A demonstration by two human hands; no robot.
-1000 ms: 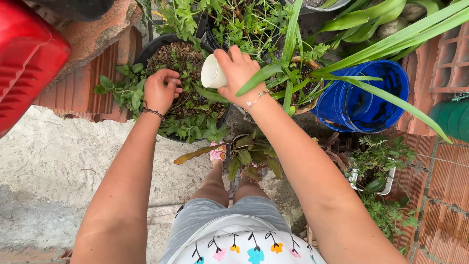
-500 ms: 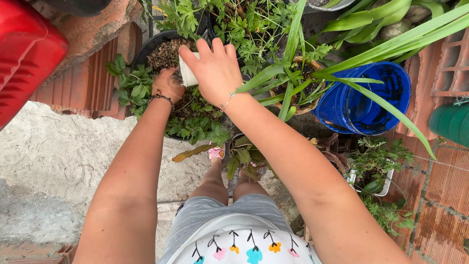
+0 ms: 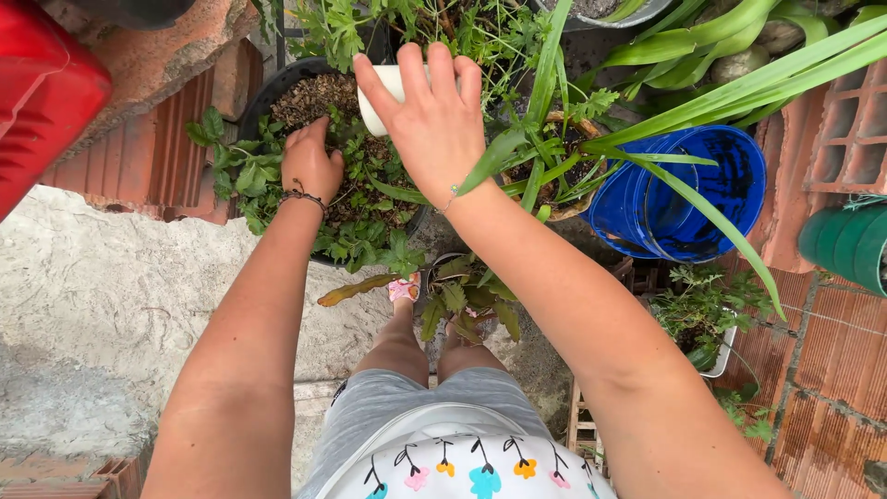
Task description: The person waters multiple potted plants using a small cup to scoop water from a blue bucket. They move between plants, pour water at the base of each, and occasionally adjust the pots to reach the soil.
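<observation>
My right hand [image 3: 434, 120] grips a small white cup [image 3: 381, 97] from above and holds it tipped over the soil of a black plant pot [image 3: 268, 92]. My left hand [image 3: 309, 166] reaches into the same pot, fingers down among the small green leaves [image 3: 245, 171] and brown soil [image 3: 319, 97]. Both wrists wear thin bracelets. Most of the cup is hidden under my right fingers.
A blue bucket [image 3: 684, 199] stands to the right among long green leaves. A red container [image 3: 42, 102] sits at the top left beside bricks [image 3: 157, 157]. A green pot [image 3: 850, 245] is at the right edge. Sandy ground [image 3: 111, 296] lies left of my legs.
My right hand carried the white cup leftward and further out over the black pot. My left hand pushed deeper into the pot's leaves.
</observation>
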